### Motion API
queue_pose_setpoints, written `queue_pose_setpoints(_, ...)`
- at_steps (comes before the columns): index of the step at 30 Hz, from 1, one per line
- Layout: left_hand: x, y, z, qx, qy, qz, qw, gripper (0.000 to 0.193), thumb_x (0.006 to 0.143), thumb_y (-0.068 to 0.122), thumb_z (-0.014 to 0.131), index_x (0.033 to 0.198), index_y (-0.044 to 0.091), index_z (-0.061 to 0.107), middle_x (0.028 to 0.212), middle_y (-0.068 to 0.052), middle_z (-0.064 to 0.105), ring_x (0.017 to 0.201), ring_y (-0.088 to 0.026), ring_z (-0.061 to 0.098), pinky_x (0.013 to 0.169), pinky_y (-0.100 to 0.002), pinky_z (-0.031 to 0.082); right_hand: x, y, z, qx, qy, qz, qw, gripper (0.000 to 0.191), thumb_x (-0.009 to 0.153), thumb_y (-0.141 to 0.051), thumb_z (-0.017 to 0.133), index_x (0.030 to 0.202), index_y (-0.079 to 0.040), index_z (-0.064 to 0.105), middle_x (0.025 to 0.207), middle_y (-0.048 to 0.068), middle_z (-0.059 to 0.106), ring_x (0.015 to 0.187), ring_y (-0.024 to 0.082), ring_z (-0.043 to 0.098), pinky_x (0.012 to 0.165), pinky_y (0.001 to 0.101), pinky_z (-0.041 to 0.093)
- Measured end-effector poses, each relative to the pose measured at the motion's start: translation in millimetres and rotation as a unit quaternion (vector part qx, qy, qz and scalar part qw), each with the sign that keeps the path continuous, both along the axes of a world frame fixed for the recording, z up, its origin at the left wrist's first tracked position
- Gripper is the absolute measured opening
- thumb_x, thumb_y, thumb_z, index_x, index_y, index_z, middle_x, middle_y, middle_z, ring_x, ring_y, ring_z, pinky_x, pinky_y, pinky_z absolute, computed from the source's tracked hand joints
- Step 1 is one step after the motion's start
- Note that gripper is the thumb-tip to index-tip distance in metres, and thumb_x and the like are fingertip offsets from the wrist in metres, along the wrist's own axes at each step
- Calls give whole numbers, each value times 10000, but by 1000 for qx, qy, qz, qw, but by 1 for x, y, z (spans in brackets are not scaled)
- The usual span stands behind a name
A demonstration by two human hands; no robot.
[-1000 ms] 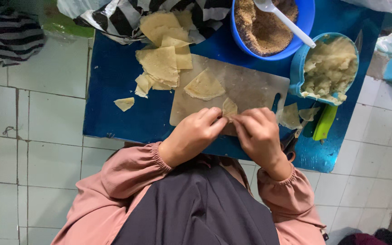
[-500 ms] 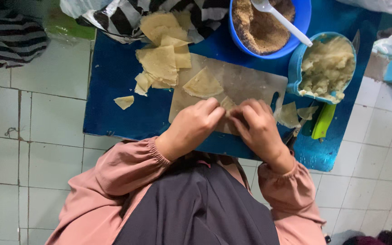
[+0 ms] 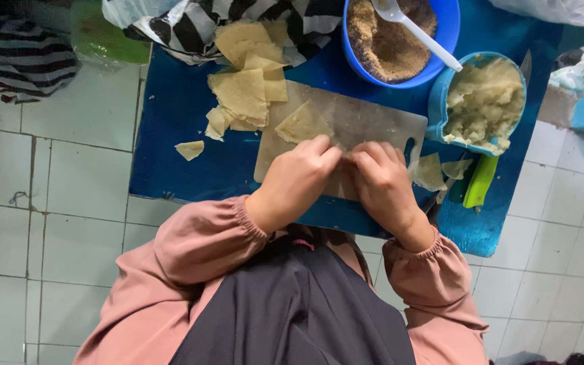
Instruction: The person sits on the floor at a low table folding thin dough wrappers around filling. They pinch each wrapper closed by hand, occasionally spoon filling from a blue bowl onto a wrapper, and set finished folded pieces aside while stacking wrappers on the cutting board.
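Pale triangular wrapper piece [image 3: 303, 124] flat on grey cutting board [image 3: 373, 122], just above the hands.

A home food-preparation area set on a white tiled floor [image 3: 62, 203]. A low blue table [image 3: 177, 155] carries a cutting board [image 3: 366, 122], stacked pastry wrappers [image 3: 245, 88], a blue bowl of brown crumbs [image 3: 386, 40] and a tub of pale mash [image 3: 481, 101].
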State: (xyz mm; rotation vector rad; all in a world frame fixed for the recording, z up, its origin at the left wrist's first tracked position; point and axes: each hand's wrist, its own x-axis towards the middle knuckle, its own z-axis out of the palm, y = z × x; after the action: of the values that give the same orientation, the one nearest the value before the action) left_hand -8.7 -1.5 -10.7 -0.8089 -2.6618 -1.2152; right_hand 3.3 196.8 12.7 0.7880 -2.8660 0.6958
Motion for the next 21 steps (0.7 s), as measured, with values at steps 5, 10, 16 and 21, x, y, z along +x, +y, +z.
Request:
queue_pose_setpoints(5,7,-3,-7,-46,77,3,996,86,871,107,644,940,80,601,907,-83,563,874,-263,617,717,-371,518,-2,2,2,-25,-7,10,1000,189,865,-69,760,1034,-77,676,1045,85,648,999,330,609,872,431,454)
queue_pose_setpoints(10,-3,3,-18,-80,57,22,995,76,846,108,633,908,78,601,907,-102,583,870,-278,628,729,-382,530,-3,-5,2,7,89,10,996,230,847,-66,772,1057,-83,681,1061,94,651,984,318,613,873,429,447)
queue_pose_setpoints(16,-15,6,-18,-76,18,3,997,97,845,150,666,879,66,630,869,-130,631,830,-323,660,713,-428,536,-6,-6,3,6,55,45,997,256,842,-47,766,1069,-70,649,1080,68,664,997,304,621,893,430,438)
queue_pose_setpoints(21,-2,-10,-1,-20,-90,-45,995,258,867,287,749,865,47,654,837,-158,637,827,-372,650,694,-469,518,1,-2,6,21,38,64,997,247,840,-51,756,1064,-81,656,1084,56,664,1016,277,629,896,422,441)
